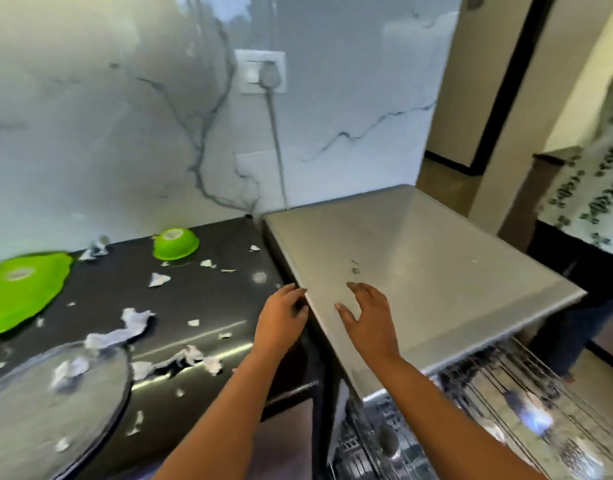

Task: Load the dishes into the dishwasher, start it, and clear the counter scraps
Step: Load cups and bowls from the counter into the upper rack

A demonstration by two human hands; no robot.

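Nearest, at btm left, a clear glass plate (21, 417) is seen on the dark counter (208, 292), w/ a few paper bits lying on it. At btm right, the wire rack (499, 386) of the dishwasher (436, 265) is pulled out from under its grey top. Things are seen in the rack, but they are too blurry to name.

A bit further, both bare arms are stretched forward. The left hand (280, 317) is held at the left edge of the dishwasher top, fingers loosely bent & nothing gripped. Whether the edge is touched can't be told. The right hand (367, 317) is held low over the top, fingers spread & nearly straight, nothing in it.

Torn white paper scraps (131, 327) are scattered all over the counter, left of the hands. A flat green plate (24, 289) is laid far to the left. Further back, a small green bowl (175, 244) is set upside down close to the wall.

Farthest, a plug is stuck in a white socket (261, 72) on the marble wall (90, 116), & a grey cord (279, 150) is run down behind the dishwasher.
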